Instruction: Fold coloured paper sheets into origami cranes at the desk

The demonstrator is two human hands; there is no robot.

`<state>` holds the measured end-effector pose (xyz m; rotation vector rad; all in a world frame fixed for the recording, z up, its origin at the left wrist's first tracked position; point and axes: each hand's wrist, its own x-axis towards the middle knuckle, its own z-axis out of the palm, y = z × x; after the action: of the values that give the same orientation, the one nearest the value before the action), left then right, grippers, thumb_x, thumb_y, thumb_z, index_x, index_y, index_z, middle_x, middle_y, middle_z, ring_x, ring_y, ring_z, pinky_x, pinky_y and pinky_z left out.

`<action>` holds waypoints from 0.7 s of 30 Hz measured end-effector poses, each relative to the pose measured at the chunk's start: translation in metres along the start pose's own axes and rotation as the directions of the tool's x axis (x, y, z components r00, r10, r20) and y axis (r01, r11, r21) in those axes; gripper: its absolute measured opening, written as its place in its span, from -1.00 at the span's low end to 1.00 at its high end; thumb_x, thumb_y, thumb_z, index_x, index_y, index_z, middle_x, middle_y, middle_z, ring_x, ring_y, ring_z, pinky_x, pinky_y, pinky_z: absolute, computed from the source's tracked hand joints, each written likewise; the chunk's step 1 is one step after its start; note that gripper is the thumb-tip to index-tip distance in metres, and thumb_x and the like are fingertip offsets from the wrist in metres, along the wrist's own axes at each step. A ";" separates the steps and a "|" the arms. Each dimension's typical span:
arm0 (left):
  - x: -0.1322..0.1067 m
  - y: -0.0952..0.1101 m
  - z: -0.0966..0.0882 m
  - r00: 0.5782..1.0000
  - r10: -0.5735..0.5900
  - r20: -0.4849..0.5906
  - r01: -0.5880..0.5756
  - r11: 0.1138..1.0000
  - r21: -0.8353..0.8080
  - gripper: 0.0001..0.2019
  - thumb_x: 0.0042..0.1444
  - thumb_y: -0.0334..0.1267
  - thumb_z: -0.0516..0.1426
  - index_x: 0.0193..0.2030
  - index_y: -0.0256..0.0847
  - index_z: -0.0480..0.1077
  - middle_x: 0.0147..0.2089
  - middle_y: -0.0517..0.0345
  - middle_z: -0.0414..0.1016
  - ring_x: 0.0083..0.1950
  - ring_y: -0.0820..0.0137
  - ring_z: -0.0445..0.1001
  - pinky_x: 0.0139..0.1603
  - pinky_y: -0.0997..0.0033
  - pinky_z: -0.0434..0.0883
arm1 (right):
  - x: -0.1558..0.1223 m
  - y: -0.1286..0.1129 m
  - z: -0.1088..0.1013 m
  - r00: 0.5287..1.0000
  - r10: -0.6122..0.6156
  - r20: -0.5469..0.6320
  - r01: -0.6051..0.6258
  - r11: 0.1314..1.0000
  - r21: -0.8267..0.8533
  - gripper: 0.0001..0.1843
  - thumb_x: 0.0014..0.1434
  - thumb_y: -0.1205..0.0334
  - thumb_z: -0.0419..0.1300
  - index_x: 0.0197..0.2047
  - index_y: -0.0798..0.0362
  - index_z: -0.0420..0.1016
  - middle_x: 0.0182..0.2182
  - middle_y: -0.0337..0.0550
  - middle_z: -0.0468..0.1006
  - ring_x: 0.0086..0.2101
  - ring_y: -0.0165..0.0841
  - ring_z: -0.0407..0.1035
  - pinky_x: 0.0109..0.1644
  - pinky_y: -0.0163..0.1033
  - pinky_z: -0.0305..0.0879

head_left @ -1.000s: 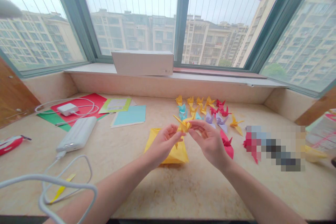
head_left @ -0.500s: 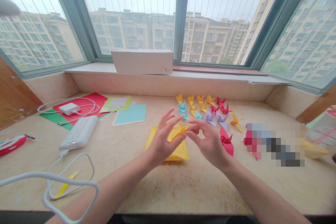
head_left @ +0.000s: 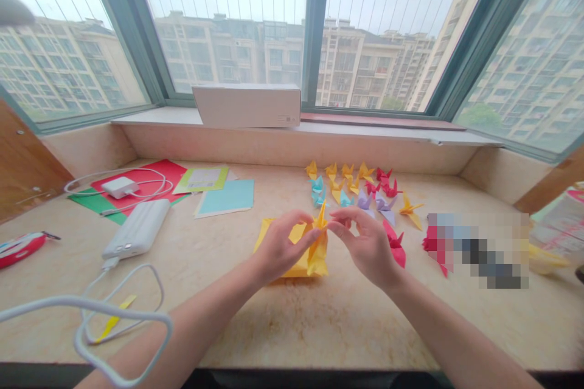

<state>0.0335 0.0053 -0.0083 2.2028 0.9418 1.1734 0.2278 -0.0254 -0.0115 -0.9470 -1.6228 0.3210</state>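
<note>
One creased paper crane (head_left: 318, 246) is basically vertical, skinny spike (head_left: 322, 211) up, wide flap (head_left: 316, 260) down, left hand (head_left: 280, 244) and right hand (head_left: 362, 243) pinching it.

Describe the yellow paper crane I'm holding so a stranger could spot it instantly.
Find the counter below the windows, then the yellow paper piece near its middle. Over it, beside the right hand, the left hand pinches the yellow paper crane. Nearby cranes rest on the counter; this one alone is held.
</note>
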 end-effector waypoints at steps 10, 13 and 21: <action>-0.002 -0.003 0.001 0.993 0.071 -0.095 -0.083 0.989 -0.125 -0.85 0.26 -0.19 0.14 -0.10 -0.18 0.41 -0.13 0.06 0.57 -0.10 0.33 0.53 -0.04 0.30 0.47 | 0.001 -0.002 -0.002 0.969 -0.244 0.046 0.246 0.968 -0.050 -0.82 0.23 0.36 0.27 -0.11 -0.06 0.55 -0.28 -0.18 0.57 -0.26 -0.33 0.48 -0.18 -0.20 0.46; -0.003 -0.003 0.003 0.991 0.097 -0.088 -0.111 0.979 -0.171 -0.86 0.27 -0.20 0.14 -0.09 -0.17 0.40 -0.10 0.04 0.55 -0.05 0.33 0.52 -0.01 0.28 0.48 | 0.000 0.001 -0.003 0.963 -0.264 0.059 0.268 0.961 -0.075 -0.82 0.24 0.36 0.26 -0.11 -0.07 0.56 -0.26 -0.14 0.58 -0.25 -0.29 0.49 -0.19 -0.17 0.47; 0.000 -0.004 0.002 0.979 0.173 -0.109 -0.185 0.978 -0.102 -0.88 0.27 -0.21 0.15 -0.11 -0.17 0.39 -0.12 0.05 0.53 -0.07 0.34 0.50 -0.03 0.30 0.46 | 0.001 0.002 -0.006 0.958 -0.271 0.094 0.283 0.946 -0.158 -0.88 0.28 0.34 0.20 -0.16 -0.05 0.54 -0.25 -0.12 0.57 -0.19 -0.25 0.46 -0.12 -0.10 0.42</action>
<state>0.0334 0.0075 -0.0120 2.1923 0.7079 1.3950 0.2336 -0.0249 -0.0099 -0.8259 -1.8453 0.0216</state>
